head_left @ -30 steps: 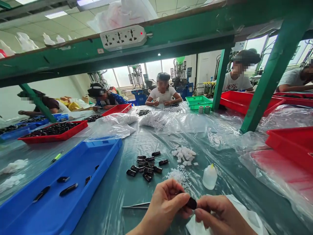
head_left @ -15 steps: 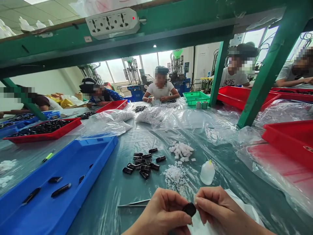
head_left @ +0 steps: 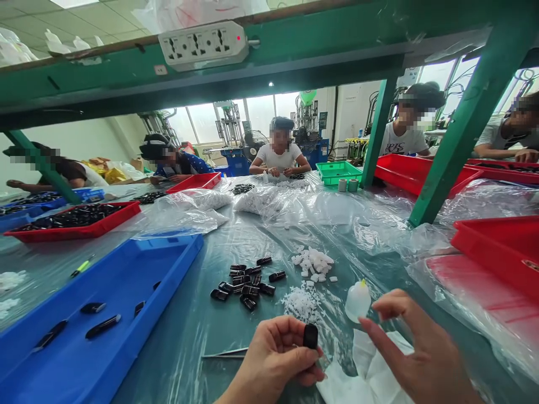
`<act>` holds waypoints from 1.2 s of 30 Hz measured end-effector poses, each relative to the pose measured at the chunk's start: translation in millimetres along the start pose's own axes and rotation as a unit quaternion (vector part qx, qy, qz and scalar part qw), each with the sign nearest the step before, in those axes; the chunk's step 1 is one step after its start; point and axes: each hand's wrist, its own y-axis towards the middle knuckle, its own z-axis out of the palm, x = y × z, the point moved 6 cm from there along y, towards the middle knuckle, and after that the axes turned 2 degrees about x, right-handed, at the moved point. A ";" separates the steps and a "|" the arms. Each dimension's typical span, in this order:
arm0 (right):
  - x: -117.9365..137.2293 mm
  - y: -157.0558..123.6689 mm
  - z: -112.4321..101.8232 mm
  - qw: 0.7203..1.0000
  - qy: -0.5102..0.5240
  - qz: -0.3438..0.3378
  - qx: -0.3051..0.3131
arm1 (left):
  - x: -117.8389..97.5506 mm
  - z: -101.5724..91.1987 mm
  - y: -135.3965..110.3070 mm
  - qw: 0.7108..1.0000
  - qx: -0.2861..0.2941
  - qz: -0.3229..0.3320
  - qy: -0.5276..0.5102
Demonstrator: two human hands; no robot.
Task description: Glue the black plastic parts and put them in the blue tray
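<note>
At the far left, a red tray (head_left: 76, 232) is heaped with glossy black pieces, and nearer, a deep blue tray (head_left: 138, 258) of smooth plastic is seen with a few elongated dark pieces (head_left: 103, 326) scattered on its floor. Across the top, a white power strip (head_left: 204, 46) with a lit red light is mounted on a green beam (head_left: 113, 64); the small label (head_left: 160, 69) below it is too small to be read. Rightward, thin metal tweezers (head_left: 214, 355) are partly covered by the left hand (head_left: 275, 356), in whose fingers a small black piece (head_left: 310, 336), rounded at its end, is pinched upright. Beyond it, a loose heap of shiny black pieces (head_left: 251, 290) is laid beside fine white granules (head_left: 302, 303) and chunkier white bits (head_left: 312, 262). A squat translucent bottle (head_left: 357, 302) with a yellow tip is placed near the right hand (head_left: 425, 342), whose thumb and forefinger are parted, with nothing seen between them; a crumpled white sheet (head_left: 345, 387) is spread beneath. On a co-worker's white shirt (head_left: 398, 141), dark lettering is only partly legible. At the far right, a red tray's label (head_left: 529, 264) cannot be read. The green tabletop (head_left: 181, 336) is covered by wrinkled clear plastic, and machines are ranged before bright windows.
</note>
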 end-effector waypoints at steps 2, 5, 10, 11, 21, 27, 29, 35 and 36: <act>-23.0 3.7 -5.2 0.992 -0.012 0.125 -0.032 | -1.2 -1.6 0.1 1.000 -0.010 0.008 -0.001; -48.2 2.6 16.6 0.970 0.035 0.233 0.064 | -1.6 -2.3 0.2 1.000 -0.014 0.017 -0.002; -50.3 1.0 49.0 0.945 0.096 0.216 0.226 | 0.5 0.2 0.5 1.000 0.002 0.016 -0.010; -48.0 2.5 48.4 0.947 0.095 0.205 0.227 | 0.9 1.0 0.4 1.000 0.006 0.015 -0.010; -5.0 10.1 15.9 0.984 -0.121 -0.117 0.066 | 10.0 7.4 -1.7 0.999 0.044 -0.018 0.014; 7.3 11.8 10.2 0.982 -0.138 -0.126 0.027 | 13.7 7.8 -1.2 0.998 0.052 -0.027 0.031; 9.0 12.5 8.5 0.985 -0.128 -0.118 0.014 | 13.6 8.6 -1.5 0.998 0.056 -0.028 0.028; 10.0 13.1 8.1 0.982 -0.140 -0.128 0.015 | 12.9 10.2 -3.2 0.998 0.061 -0.028 0.019; 9.8 13.1 8.0 0.981 -0.140 -0.130 0.016 | 12.8 10.2 -3.5 0.998 0.060 -0.028 0.019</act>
